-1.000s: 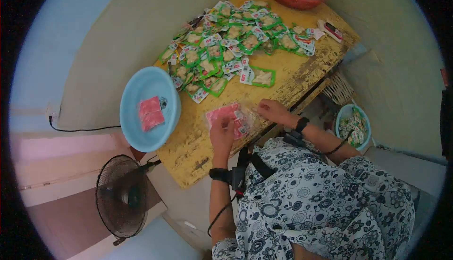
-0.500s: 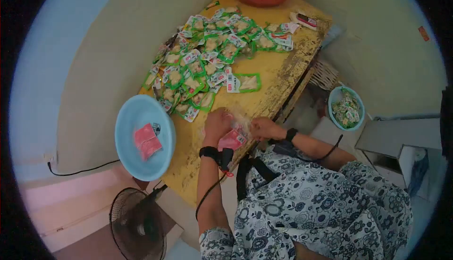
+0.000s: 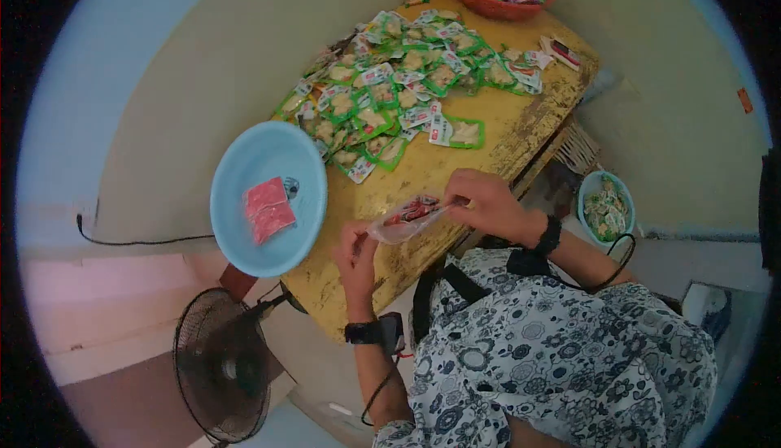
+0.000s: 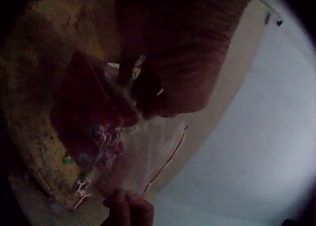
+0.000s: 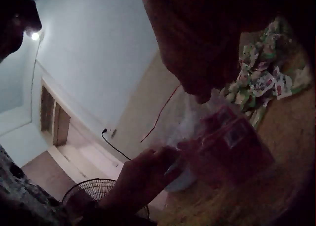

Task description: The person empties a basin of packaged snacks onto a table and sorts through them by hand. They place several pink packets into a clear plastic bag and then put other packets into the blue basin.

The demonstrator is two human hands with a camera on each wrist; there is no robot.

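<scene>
Between the hands hangs a clear plastic bag [image 3: 419,224] with a thin red line along its mouth, seen in both wrist views. Pink-red packets [image 5: 237,149] show through its film. My left hand [image 3: 355,263] pinches one side of the bag mouth, at the table's near edge. On the opposite side, my right hand [image 3: 492,204] grips the film between thumb and fingers. The left wrist view is dark, with the left hand [image 4: 177,58] large at the top and the right hand [image 4: 128,208] at the bottom.
A blue basin [image 3: 232,155] holding a pink packet [image 3: 268,210] stands left. Green-and-white snack packets [image 3: 378,94] are heaped across the yellow table [image 3: 521,135]. Behind are a red basin [image 3: 488,7] of wrapped sweets and a phone [image 3: 565,54]. A fan [image 3: 224,367] stands lower left, a small tub [image 3: 630,208] right.
The bag lay flat on the table with the left hand over it. Now it is lifted between both hands, its mouth turned toward the person. The left hand has moved nearer the person.
</scene>
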